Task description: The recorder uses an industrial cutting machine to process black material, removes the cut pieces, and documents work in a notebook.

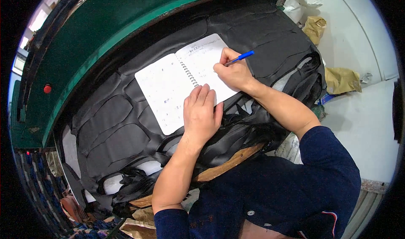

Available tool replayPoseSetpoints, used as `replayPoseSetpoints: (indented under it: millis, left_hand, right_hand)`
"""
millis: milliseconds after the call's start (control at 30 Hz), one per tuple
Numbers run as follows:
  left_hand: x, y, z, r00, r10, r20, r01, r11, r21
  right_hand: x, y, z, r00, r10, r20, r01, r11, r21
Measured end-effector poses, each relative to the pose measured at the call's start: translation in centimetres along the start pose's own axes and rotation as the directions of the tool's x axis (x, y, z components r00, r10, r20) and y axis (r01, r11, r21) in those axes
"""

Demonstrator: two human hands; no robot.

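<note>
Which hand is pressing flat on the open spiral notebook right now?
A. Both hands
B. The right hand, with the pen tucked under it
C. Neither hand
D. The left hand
D: the left hand lies palm down on the lower edge of the spiral notebook, while the right hand grips a blue pen over the right page.

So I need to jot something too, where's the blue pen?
In the right hand, upper centre of the head view, the blue pen has its tip on the open notebook's right page.
</note>
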State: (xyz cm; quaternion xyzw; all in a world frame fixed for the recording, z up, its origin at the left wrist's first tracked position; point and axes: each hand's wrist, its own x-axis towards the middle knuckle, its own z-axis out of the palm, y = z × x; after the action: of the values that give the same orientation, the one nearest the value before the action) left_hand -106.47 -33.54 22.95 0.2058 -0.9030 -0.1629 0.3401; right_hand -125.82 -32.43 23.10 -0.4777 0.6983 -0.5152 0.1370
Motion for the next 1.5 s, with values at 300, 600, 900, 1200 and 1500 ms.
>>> replayPoseSetpoints:
  millis: [300, 600, 900, 1200, 1500]
  left_hand:
    - [0.0, 0.2, -0.2, 1.000, -0.006, 0.013, 0.006, 1.000, 0.004]
    - [0.0, 0.0, 0.0, 1.000, -0.002, 0.008, 0.002, 1.000, -0.012]
    - [0.1, 0.2, -0.2, 1.000, -0.004, 0.016, 0.004, 1.000, 0.008]
    - [0.0, 0.1, -0.2, 1.000, -0.008, 0.024, 0.008, 1.000, 0.007]
    - [0.0, 0.1, -0.1, 1.000, 0.003, 0.020, -0.003, 1.000, 0.014]
  right_hand:
    - [-0.2, -0.8, -0.2, 0.999, 0.034, 0.024, -0.034, 0.999, 0.007]
    - [0.3, 1.0, -0.4, 0.999, -0.018, -0.040, 0.021, 0.997, 0.070]
    - [0.1, 0.2, -0.5, 1.000, -0.024, -0.013, 0.025, 0.998, 0.056]
    - [0.0, 0.4, -0.4, 1.000, -0.009, -0.008, 0.010, 0.999, 0.032]
    - [0.0, 0.1, -0.4, 1.000, -0.006, 0.009, 0.006, 1.000, 0.008]
